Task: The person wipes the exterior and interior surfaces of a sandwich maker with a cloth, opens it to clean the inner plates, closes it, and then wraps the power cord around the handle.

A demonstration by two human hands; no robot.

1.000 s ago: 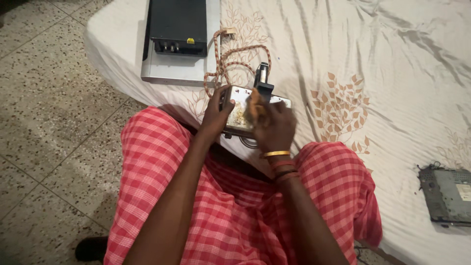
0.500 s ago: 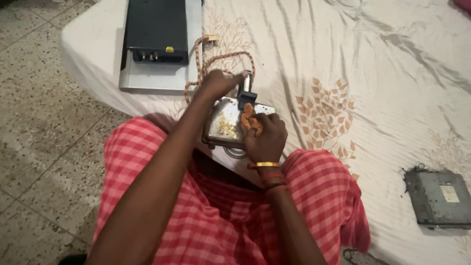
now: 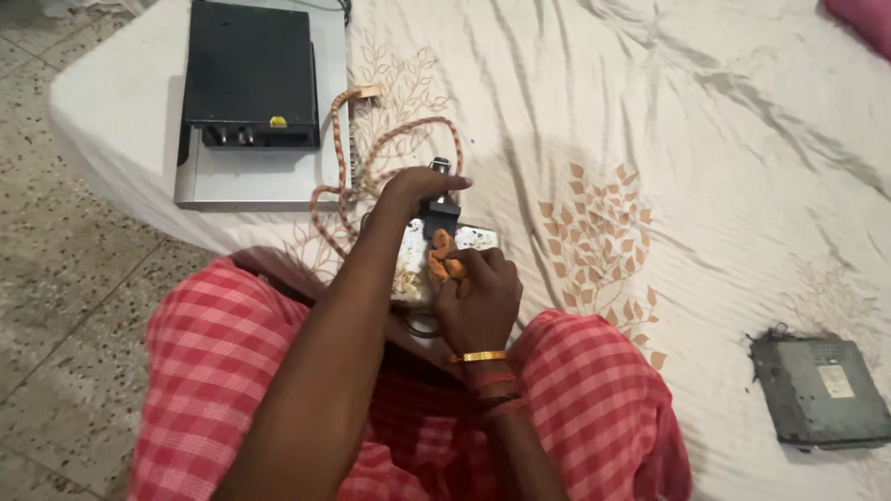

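Clearly mid-job: a metal plate [image 3: 408, 264] is propped at the bed's edge, above the lap, and a yellowish crust is seen on its near face, so the plate is judged only partly cleaned, with more rubbing left. An orange cloth [image 3: 442, 262] is pinched tight in the right hand [image 3: 478, 301] and pressed against the plate. The left hand [image 3: 418, 183] is curled over the plate's far edge beside a black clip [image 3: 438, 211]; how firmly it is closed cannot be told. A braided cord [image 3: 357, 172] lies looped on the bedsheet [image 3: 650, 111] just behind. A black box [image 3: 249, 74] is stacked on a silver box [image 3: 251, 186] near the corner. A grey unit [image 3: 821, 390] lies well apart.
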